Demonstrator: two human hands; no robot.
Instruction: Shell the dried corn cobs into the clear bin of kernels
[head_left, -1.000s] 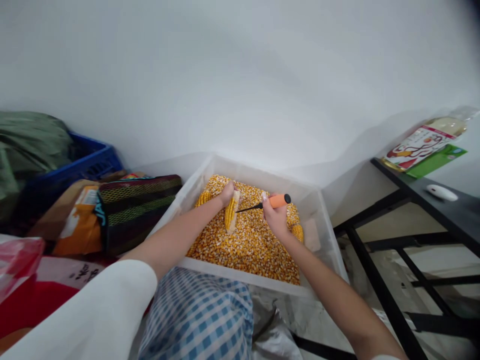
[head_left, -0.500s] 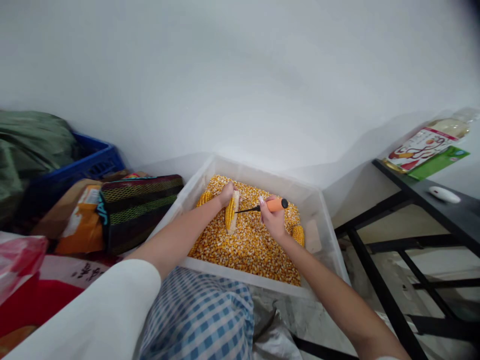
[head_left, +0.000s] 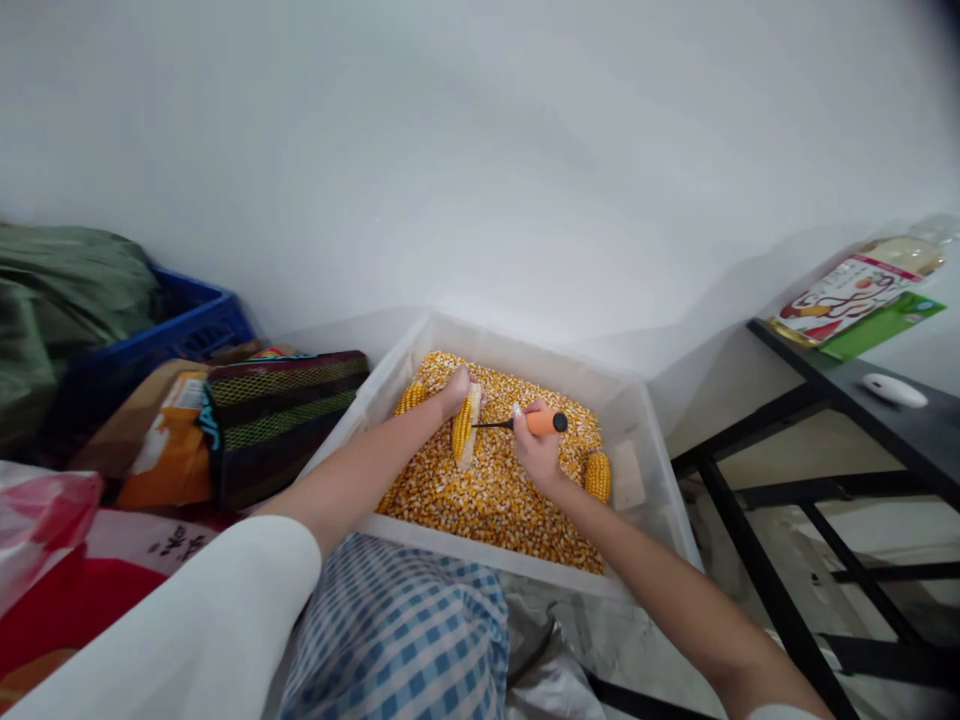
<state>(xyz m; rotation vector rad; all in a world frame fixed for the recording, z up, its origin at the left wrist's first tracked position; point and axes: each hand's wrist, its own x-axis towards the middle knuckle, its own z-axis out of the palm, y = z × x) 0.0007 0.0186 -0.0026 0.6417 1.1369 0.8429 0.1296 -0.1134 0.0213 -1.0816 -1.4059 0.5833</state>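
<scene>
My left hand [head_left: 456, 390] is closed around the far end of a corn cob [head_left: 463, 430]. Yellow kernels cover the cob's left side, while its right side is stripped to pale core. In my closed right hand [head_left: 535, 448] is an orange-handled screwdriver [head_left: 546, 422] with a black end cap. Its dark shaft points left, and the tip meets the cob near the border of the kernels. Both hands are over a translucent plastic bin [head_left: 654, 440] holding loose corn kernels [head_left: 480, 505]. One whole corn cob [head_left: 598, 476] lies at the right, another [head_left: 411, 398] at the left, partly hidden by my arm.
A blue crate [head_left: 199, 320] with a green bag stands at the left, beside a dark mesh-patterned package [head_left: 289, 415]. To the right, a black shelf [head_left: 847, 385] carries a bottle [head_left: 862, 290], a green packet [head_left: 881, 325] and a white oval object [head_left: 895, 390]. A white wall rises behind the bin.
My right hand and the screwdriver have shifted slightly left and down, the tip staying at the cob. My left hand keeps hold of the cob almost in place.
</scene>
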